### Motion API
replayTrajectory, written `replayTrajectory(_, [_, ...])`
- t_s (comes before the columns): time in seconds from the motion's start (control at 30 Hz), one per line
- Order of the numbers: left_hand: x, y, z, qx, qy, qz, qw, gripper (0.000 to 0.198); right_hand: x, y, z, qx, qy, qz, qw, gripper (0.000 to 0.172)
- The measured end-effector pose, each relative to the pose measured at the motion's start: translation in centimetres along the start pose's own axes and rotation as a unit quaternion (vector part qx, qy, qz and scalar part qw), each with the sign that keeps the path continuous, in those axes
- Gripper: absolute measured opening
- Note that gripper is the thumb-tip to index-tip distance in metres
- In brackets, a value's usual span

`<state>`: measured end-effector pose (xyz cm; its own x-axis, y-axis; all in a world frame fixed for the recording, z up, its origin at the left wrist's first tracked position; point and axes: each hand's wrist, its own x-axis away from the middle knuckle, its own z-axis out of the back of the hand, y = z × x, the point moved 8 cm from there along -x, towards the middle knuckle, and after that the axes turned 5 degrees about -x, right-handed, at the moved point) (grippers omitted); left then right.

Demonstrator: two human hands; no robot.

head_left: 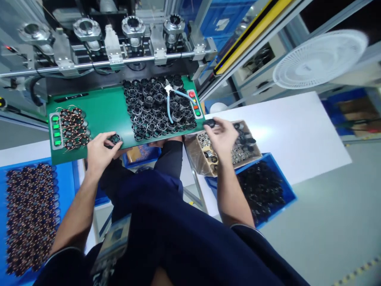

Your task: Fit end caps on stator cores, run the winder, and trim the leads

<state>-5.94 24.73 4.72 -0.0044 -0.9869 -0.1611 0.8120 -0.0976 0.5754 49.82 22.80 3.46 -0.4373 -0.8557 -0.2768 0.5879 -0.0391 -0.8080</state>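
Note:
My left hand (101, 153) is closed round a dark ring-shaped motor part (115, 138), held at the front edge of the green work plate (110, 107). Off the plate's right end, above a cardboard box, my right hand (223, 137) pinches a black ring-shaped plastic part (210, 122). Between the hands, black ring parts (151, 113) stand in packed rows on the plate. Pliers (169, 89) with light blue handles lie across those rows. Copper-wound stators (73, 127) are grouped at the plate's left end, beside green buttons (56, 130).
The cardboard box (193, 153) holds metal rings and black parts. A blue bin (293, 194) of black pieces sits beside it. Lower left, a blue tray (67, 174) carries rows of copper-wound stators. Machine fixtures (133, 26) stand behind the plate; a white fan (321, 59) is at upper right.

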Motion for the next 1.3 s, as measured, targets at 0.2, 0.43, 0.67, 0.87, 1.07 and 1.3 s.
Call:
replayTrajectory(0.2, [-0.4, 0.2, -0.4, -0.001, 0.000, -0.032, 0.999, 0.046, -0.6, 3.3, -1.9, -0.005, -0.029, -0.026, 0.999, 0.066])
replayTrajectory(0.43, [0.5, -0.8, -0.7, 0.102, -0.020, 0.048, 0.993, 0.055, -1.1, 3.5, -1.4, -0.051, -0.028, -0.047, 0.997, 0.068])
replayTrajectory(0.67, [0.3, 1.1, 2.0, 0.050, 0.048, -0.009, 0.998, 0.045, 0.1, 0.8, -0.4, -0.062, -0.025, -0.014, 0.998, 0.054])
replayTrajectory(0.87, [0.3, 1.0, -0.2, 0.067, 0.024, 0.002, 0.997, 0.055, 0.3, 1.0, -0.2, -0.010, -0.003, 0.007, 1.000, 0.072])
replayTrajectory(1.07, [1.5, 1.0, -1.6, -0.019, 0.069, -0.014, 0.997, 0.040, 0.5, 2.6, -1.7, 0.030, -0.003, 0.008, 1.000, 0.059])
replayTrajectory(1.3, [1.4, 1.8, 0.2, -0.006, 0.029, -0.042, 0.999, 0.037, -2.2, -0.2, -0.1, 0.012, 0.007, 0.025, 1.000, 0.059])
